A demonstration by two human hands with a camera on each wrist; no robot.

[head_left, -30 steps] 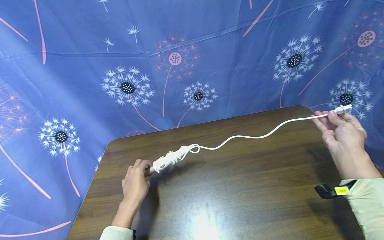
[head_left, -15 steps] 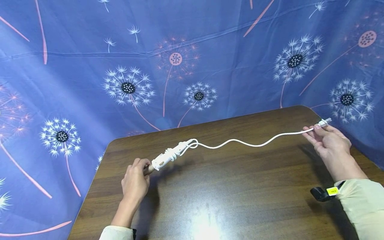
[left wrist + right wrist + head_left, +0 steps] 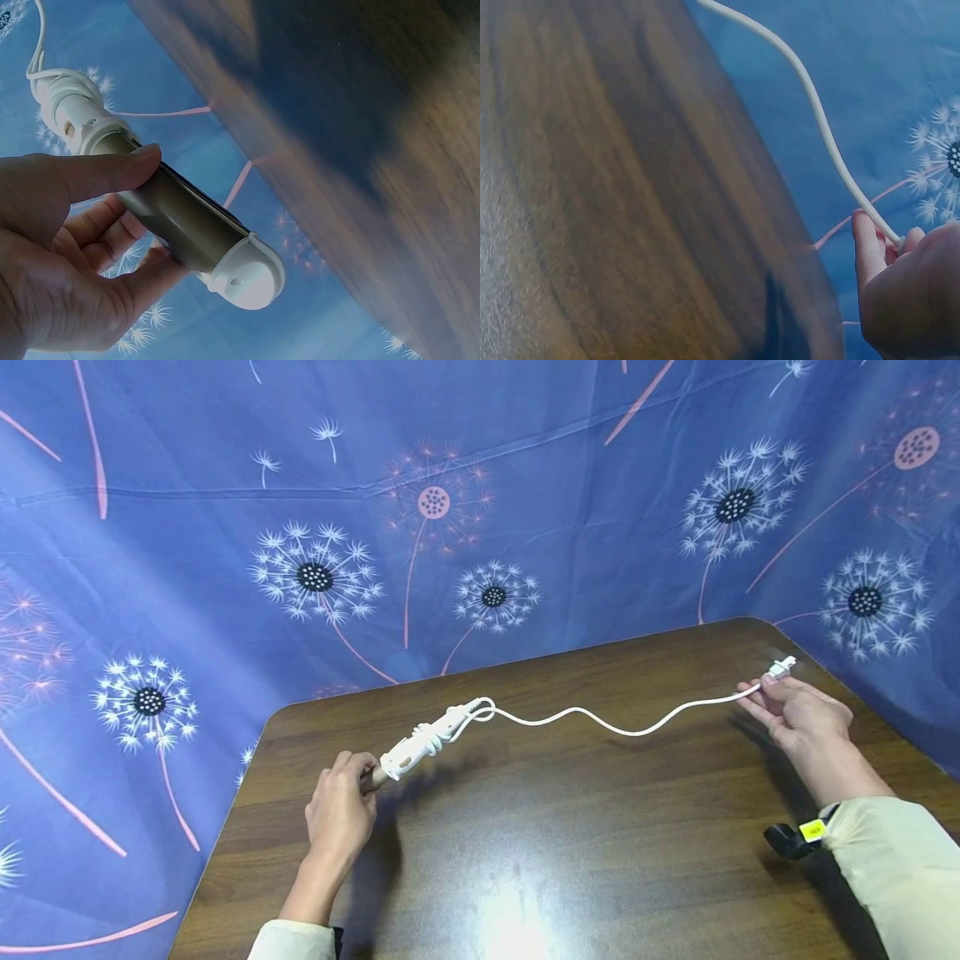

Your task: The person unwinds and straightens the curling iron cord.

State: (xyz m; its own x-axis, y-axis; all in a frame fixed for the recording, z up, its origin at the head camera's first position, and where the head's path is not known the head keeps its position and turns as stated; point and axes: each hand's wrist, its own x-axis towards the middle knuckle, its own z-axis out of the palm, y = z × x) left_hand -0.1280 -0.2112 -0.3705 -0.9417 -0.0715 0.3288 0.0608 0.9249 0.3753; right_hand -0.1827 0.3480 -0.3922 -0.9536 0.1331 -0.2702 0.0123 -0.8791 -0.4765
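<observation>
The left hand (image 3: 341, 802) reaches out over the table (image 3: 600, 827) and grips the brown part of a brown and white stick (image 3: 187, 214), which slants up to the right. Far across, the right hand (image 3: 813, 727) pinches a white plug (image 3: 781, 668), thumb on top. A wavy white cord (image 3: 637, 732) runs between them.

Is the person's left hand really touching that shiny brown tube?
Touching. The left wrist view shows it plainly: the left hand grips the brown tube, with its thumb pressed across the near side and fingers against the opposite side.
</observation>
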